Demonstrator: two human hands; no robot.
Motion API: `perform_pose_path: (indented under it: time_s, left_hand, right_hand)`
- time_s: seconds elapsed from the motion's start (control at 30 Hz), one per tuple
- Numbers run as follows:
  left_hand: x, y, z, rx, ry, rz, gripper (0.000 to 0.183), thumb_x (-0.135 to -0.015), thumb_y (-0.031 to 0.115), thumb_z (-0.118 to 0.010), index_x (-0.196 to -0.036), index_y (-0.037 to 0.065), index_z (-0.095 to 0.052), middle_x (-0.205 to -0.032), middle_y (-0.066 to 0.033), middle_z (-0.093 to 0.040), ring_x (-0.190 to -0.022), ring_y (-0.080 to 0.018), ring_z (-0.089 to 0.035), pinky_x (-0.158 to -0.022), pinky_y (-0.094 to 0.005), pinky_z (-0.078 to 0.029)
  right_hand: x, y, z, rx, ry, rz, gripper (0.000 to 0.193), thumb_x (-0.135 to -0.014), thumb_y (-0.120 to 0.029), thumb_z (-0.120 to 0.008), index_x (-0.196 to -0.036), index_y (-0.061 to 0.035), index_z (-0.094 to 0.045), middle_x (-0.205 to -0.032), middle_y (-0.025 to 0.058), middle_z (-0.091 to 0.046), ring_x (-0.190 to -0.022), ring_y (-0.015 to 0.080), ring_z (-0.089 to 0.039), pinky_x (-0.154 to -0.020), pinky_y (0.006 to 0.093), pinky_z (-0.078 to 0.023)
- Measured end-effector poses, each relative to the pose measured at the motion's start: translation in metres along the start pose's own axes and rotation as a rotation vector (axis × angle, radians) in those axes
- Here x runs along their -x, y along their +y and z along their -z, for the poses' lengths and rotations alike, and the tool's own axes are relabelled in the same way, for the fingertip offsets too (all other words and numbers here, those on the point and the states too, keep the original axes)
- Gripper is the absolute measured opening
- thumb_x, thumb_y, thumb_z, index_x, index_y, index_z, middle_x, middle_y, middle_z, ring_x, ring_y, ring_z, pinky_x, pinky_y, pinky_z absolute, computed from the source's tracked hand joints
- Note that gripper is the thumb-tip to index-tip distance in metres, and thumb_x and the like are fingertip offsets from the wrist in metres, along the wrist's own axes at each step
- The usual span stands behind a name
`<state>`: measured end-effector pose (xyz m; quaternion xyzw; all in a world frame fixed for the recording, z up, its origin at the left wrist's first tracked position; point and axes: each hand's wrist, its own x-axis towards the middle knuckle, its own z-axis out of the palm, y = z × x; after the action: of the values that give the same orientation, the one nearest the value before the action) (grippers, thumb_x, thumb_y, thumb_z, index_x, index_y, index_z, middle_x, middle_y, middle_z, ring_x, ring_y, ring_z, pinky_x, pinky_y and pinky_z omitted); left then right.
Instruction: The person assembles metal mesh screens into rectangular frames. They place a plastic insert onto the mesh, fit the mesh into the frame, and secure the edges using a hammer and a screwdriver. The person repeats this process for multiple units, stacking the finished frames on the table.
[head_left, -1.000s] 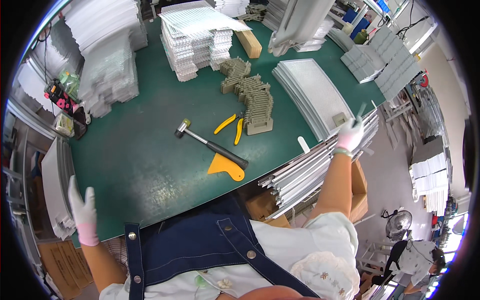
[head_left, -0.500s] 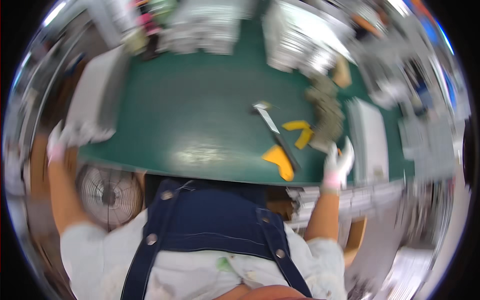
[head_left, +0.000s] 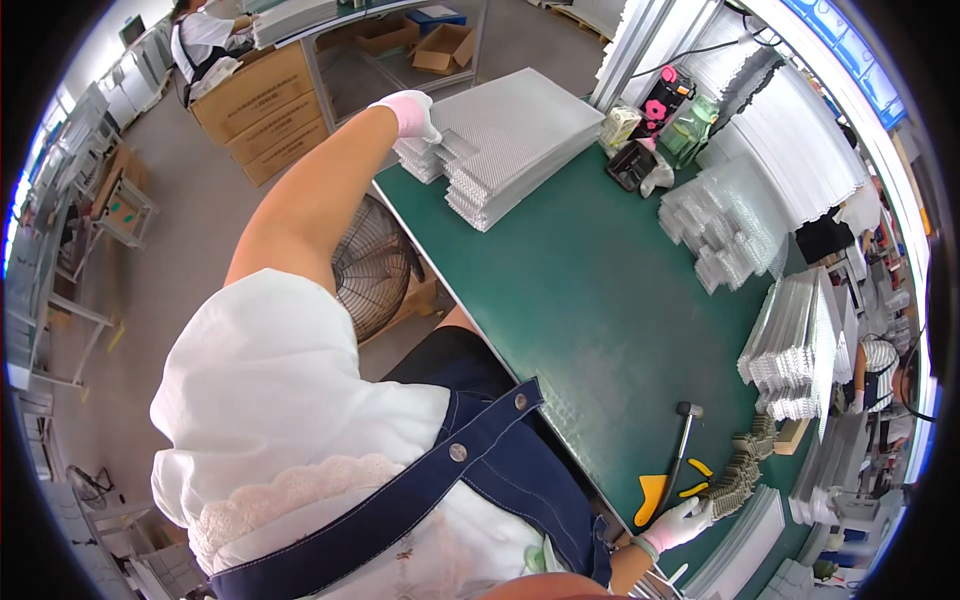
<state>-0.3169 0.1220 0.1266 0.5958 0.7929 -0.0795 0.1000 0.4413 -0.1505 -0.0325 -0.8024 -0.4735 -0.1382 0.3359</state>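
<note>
I see fan [head_left: 370, 272] below counter [head_left: 590, 260] edge; hammer [head_left: 685, 437], scraper [head_left: 650, 497], pliers [head_left: 694, 490] near right hand [head_left: 680, 524]. Panel stack [head_left: 530, 135] at counter's left end; left hand [head_left: 410, 113] curled at its corner, grip unclear. Right hand loosely spread beside clip row [head_left: 737, 478].

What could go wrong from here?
1. The left hand is at a corner of the panel stack, near the table's edge; a tug might skew it or drag panels off.
2. The right hand is right by the clips; a bump could topple the row.
3. The scraper lies near the front edge; a sleeve or hand might knock it down.
</note>
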Motion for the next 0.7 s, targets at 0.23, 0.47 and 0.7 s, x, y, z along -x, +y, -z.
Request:
perform_pose_path:
  time_s: [0.23, 0.47, 0.7]
  left_hand:
    - [0.006, 0.007, 0.045, 0.213, 0.224, -0.094, 0.045, -0.081, 0.029, -0.064, -0.118, 0.003, -0.068, -0.120, -0.0161, -0.067, -0.111, -0.0306, -0.063, -0.094, -0.0364, -0.051]
    - [0.029, 0.017, 0.027, 0.634, 0.722, -0.908, 0.037, -0.086, 0.021, -0.069, -0.119, 0.005, -0.067, -0.100, -0.0073, -0.068, -0.092, -0.0148, -0.063, -0.083, -0.0290, -0.052]
    - [0.193, 0.224, -0.136, 0.142, -0.105, -0.846, 0.062, -0.070, 0.057, -0.073, -0.106, 0.007, -0.066, -0.092, -0.0207, -0.060, -0.085, -0.0371, -0.061, -0.080, -0.0488, -0.050]
  right_hand:
    - [0.014, -0.019, 0.008, 0.221, -0.008, 0.108, 0.041, -0.091, -0.015, -0.063, -0.125, 0.0058, -0.056, -0.125, 0.0239, -0.059, -0.115, 0.0389, -0.057, -0.100, 0.0457, -0.045]
    - [-0.003, -0.094, 0.015, 0.191, -0.031, 0.361, 0.043, -0.083, -0.020, -0.068, -0.119, 0.0037, -0.062, -0.124, 0.0241, -0.058, -0.116, 0.0403, -0.055, -0.101, 0.0483, -0.042]
    - [-0.019, -0.116, -0.071, 0.216, -0.276, 0.336, 0.023, -0.085, -0.015, -0.063, -0.105, -0.0039, -0.066, -0.122, 0.0188, -0.062, -0.109, 0.0379, -0.060, -0.093, 0.0473, -0.048]
